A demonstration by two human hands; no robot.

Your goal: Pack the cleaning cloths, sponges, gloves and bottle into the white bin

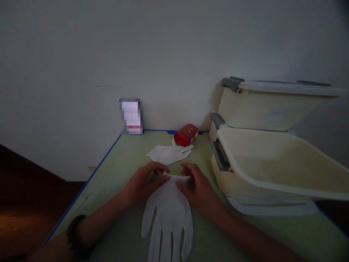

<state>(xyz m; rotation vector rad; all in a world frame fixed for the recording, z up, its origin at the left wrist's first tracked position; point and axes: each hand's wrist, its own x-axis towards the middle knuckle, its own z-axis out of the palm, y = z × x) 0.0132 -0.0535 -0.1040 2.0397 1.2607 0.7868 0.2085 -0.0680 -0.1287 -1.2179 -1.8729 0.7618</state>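
A white glove (169,207) lies flat in front of me, its fingers pointing toward me and its cuff away. My left hand (145,182) pinches the left corner of the cuff between thumb and fingers. At the cuff's right corner, my right hand (195,182) grips the fabric in the same way. Just beyond my hands, a second white glove (167,154) rests on the table, its fingers pointing right. A red patterned roll or bundle (187,134) sits behind it, touching or nearly touching that glove.
The pale green table (114,182) has a blue edge and meets a grey wall. On the right stand two stacked cream bins (234,182) with grey latches. A phone with a blurred screen (131,116) leans on the wall at the far left corner.
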